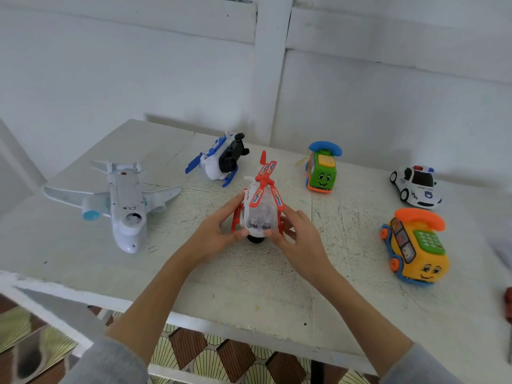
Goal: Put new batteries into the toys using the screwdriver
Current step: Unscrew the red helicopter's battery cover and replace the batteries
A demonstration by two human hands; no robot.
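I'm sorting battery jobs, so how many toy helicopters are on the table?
2. The red helicopter stands upright at the table's centre, held between the left hand and the right hand. The blue helicopter lies tipped over behind it, toward the wall. None looks hidden.

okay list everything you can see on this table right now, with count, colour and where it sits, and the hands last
White wooden table: one, under all toys.
White plastic toy airplane: one, belly up, left side.
Blue and white toy helicopter: one, on its side, far centre.
Red and white toy helicopter: one, centre, held.
Green toy phone car: one, blue handset, far right of centre.
White toy police car: one, far right.
Yellow toy phone car: one, orange handset, near right.
Left hand: grips red helicopter's left side.
Right hand: grips its right side.
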